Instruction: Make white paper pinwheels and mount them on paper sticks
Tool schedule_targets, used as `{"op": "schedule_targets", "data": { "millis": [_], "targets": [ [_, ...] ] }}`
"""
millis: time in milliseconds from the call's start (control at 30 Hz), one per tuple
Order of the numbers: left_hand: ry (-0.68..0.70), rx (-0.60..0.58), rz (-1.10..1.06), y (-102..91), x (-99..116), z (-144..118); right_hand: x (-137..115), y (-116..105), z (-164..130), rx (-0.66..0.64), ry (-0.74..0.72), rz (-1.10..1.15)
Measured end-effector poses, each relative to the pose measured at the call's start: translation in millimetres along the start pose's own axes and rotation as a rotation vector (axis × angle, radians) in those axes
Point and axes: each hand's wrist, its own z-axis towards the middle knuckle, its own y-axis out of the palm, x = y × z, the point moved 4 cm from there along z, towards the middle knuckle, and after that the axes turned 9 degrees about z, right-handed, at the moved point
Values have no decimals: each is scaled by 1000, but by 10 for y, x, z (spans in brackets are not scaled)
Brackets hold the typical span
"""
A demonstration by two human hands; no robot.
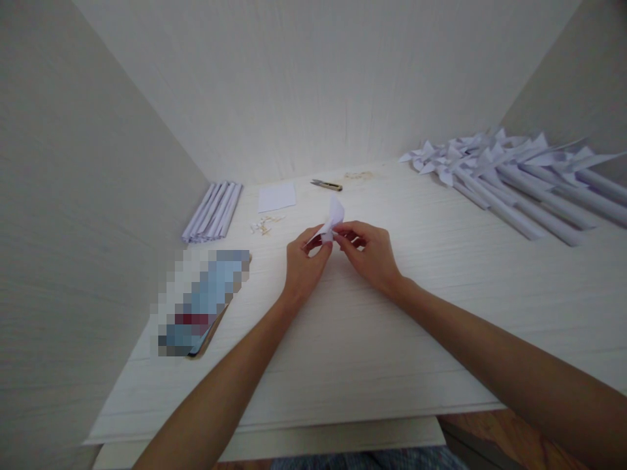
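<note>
I hold a small folded piece of white paper (331, 222) just above the middle of the white wood-grain table (392, 339), one flap standing up. My left hand (304, 261) pinches its lower left corner between thumb and fingers; my right hand (369, 251) grips its right edge with the fingertips, the two hands almost touching.

Beyond it lie a flat white paper square (277, 196) and a small pair of snips (326, 185). To the left of the square sits a scatter of tiny pale bits (264, 225), perhaps pins, too small to tell. Further left is a bundle of rolled white paper tubes (214, 211). Well to the right, a heap of white paper pinwheels on rolled sticks (514, 183).
</note>
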Motion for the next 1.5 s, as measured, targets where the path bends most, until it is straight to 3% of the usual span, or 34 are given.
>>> {"op": "schedule_targets", "data": {
  "millis": [367, 500, 833, 1067, 1500],
  "targets": [
    [-54, -7, -64, 7, -23, 21, 27, -6, 14, 14, 12, 56],
    [-83, -15, -106, 18, -12, 15, -9, -44, 27, 61, -52, 1],
    [-165, 6, -127, 13, -14, 0, 8, -109, 10, 225, -36, -177],
    [-191, 8, -134, 4, -15, -3, 66, -71, 43, 120, 25, -63],
    [-193, -41, -148, 12, -17, 0, 61, -67, 55, 98, 92, 87]
  ]
}}
